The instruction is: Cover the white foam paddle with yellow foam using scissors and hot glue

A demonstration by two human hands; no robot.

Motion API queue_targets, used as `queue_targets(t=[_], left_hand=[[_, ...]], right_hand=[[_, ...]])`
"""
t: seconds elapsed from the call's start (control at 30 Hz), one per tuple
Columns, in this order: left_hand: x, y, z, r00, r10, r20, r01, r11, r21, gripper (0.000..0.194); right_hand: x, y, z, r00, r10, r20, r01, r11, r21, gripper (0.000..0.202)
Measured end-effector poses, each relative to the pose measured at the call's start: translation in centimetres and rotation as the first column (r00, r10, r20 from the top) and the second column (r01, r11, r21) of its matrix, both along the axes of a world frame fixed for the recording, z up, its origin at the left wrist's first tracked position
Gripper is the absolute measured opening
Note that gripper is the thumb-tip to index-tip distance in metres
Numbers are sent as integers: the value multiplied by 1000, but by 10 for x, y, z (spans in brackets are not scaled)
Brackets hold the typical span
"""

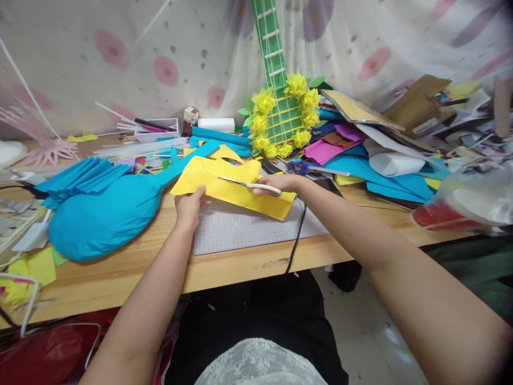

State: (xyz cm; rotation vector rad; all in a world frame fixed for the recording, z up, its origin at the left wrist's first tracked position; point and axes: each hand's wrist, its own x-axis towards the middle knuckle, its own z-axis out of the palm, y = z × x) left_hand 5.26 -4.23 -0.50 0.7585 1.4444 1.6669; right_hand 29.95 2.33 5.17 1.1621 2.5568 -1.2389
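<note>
A sheet of yellow paper is held above a grey cutting mat. My left hand pinches the sheet's lower left edge, thumb on top. My right hand is closed around the white handles of a pair of scissors. The blades point left and lie across the yellow paper, with a cut edge curling up above them. Whether the blades are fully closed is hard to tell. Left of the paper rests a blue paper-covered rounded shape with a long narrow neck.
A green paper guitar with yellow flowers leans at the back. Blue, pink and brown papers pile up at the right, near a clear plastic bag. A black cable crosses the mat and table edge. Yellow scraps lie front left.
</note>
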Motion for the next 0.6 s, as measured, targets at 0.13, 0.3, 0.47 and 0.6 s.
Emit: queue_targets(t=[0.13,0.3,0.47,0.6], left_hand=[[1,-1,1,1000,-5,16,5,1000,5,33],[1,0,2,999,-13,32,14,1000,-9,32],[1,0,2,997,-38,61,38,999,-1,31],[3,-1,0,993,-108,51,108,994,2,33]], right_hand=[[0,-1,1,1000,20,-5,-20,1000,-1,53],[-1,-3,1,1000,0,5,0,999,-50,57],[-5,-5,-1,1000,-20,-15,19,998,-66,56],[-10,-5,0,1000,-17,-1,17,997,-80,52]])
